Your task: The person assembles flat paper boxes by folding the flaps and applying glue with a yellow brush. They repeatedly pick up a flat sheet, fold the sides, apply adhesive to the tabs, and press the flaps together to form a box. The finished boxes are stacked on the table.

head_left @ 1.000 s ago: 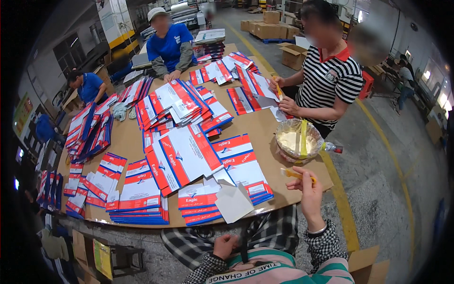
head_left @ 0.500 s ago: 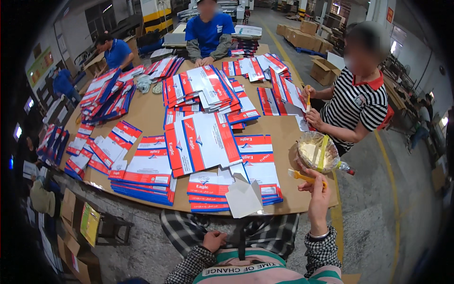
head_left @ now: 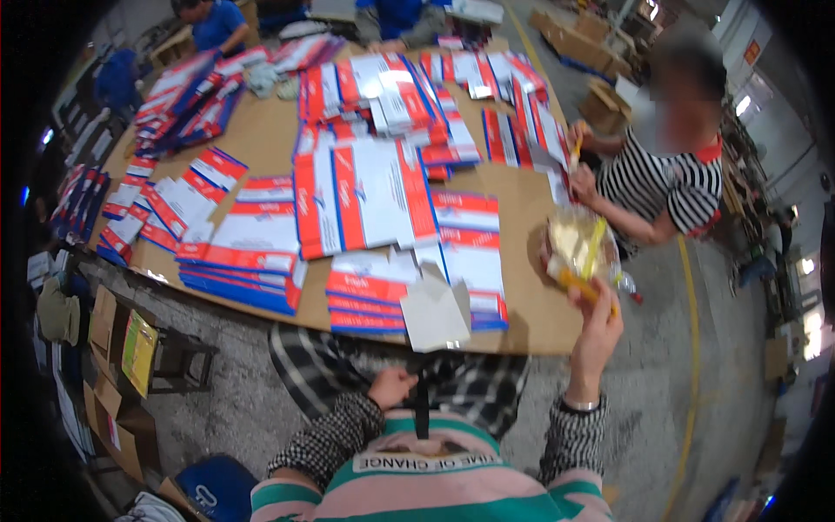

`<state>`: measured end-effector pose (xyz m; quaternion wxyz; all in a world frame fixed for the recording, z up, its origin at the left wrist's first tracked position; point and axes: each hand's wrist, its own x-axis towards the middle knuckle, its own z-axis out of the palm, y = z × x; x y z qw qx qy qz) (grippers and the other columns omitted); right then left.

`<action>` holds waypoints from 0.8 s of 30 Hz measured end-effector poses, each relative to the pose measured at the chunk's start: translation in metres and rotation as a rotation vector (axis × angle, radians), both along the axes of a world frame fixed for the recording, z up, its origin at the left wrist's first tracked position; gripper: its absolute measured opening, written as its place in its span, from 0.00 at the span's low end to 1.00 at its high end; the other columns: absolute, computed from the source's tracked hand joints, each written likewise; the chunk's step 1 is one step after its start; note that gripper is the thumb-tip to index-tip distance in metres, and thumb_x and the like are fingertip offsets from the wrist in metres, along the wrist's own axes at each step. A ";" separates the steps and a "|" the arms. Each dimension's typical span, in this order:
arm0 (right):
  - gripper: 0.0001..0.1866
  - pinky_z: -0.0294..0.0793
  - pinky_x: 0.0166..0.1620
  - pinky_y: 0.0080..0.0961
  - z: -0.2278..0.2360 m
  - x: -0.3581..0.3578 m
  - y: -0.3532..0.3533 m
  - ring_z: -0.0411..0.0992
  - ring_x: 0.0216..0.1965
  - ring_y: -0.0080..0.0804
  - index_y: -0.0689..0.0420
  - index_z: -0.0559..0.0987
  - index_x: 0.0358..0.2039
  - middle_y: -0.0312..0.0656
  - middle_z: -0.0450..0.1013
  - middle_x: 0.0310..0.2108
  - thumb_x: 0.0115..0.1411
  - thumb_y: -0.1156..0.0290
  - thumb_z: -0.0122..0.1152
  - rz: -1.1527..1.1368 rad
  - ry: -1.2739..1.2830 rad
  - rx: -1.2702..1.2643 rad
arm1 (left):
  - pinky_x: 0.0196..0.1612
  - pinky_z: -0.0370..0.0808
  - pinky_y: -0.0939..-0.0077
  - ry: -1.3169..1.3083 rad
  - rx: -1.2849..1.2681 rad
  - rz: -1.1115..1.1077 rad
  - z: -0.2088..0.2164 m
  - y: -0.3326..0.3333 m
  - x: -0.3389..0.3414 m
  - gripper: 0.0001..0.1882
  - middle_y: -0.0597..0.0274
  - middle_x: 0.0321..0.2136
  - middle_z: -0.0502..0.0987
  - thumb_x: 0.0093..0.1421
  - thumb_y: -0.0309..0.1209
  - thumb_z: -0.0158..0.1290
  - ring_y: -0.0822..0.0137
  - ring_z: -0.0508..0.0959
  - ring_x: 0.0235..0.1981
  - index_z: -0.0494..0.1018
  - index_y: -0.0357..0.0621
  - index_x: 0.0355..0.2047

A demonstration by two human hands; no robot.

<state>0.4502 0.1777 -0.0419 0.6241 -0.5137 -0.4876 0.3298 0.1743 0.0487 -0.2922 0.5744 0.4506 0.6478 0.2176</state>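
My right hand grips a yellow-handled brush, fingers pinched round the handle. The brush head is at the near edge of a bowl lined with clear plastic; blur hides whether it touches the pale cream paste inside. A yellow strip lies across the bowl. Over my lap, my left hand is closed with curled fingers, beside a dark strap; its inside is hidden. A plain greyish card piece rests on a stack of red, white and blue printed cartons at the near table edge.
More printed carton sheets lie in piles across the brown tabletop. At right, a person in a striped shirt holds another yellow-handled brush. Others in blue stand beyond. Cardboard boxes and a stool are at left.
My right hand has moved the brush forward to the bowl's near edge. The view has tilted downward, so the table sits higher in it. My left hand stays over my lap.
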 end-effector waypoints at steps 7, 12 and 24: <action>0.16 0.75 0.45 0.24 -0.007 0.031 0.013 0.75 0.40 0.30 0.70 0.70 0.47 0.46 0.73 0.39 0.67 0.70 0.45 -0.174 0.020 0.112 | 0.20 0.73 0.78 -0.354 -0.183 0.384 -0.033 -0.006 -0.013 0.14 0.55 0.21 0.76 0.58 0.33 0.53 0.67 0.76 0.18 0.72 0.30 0.29; 0.16 0.76 0.42 0.22 -0.015 0.059 0.008 0.75 0.36 0.27 0.69 0.71 0.49 0.45 0.73 0.38 0.66 0.70 0.46 -0.297 -0.054 0.072 | 0.25 0.76 0.78 -0.286 -0.193 0.354 -0.014 0.001 -0.017 0.15 0.53 0.26 0.76 0.59 0.33 0.52 0.65 0.79 0.22 0.72 0.27 0.34; 0.10 0.76 0.36 0.25 -0.034 0.056 0.034 0.74 0.30 0.29 0.62 0.73 0.39 0.43 0.74 0.31 0.65 0.68 0.50 -0.079 0.354 0.042 | 0.24 0.74 0.75 -0.295 -0.145 0.412 -0.027 -0.005 -0.015 0.14 0.55 0.20 0.75 0.57 0.32 0.53 0.66 0.76 0.18 0.72 0.29 0.28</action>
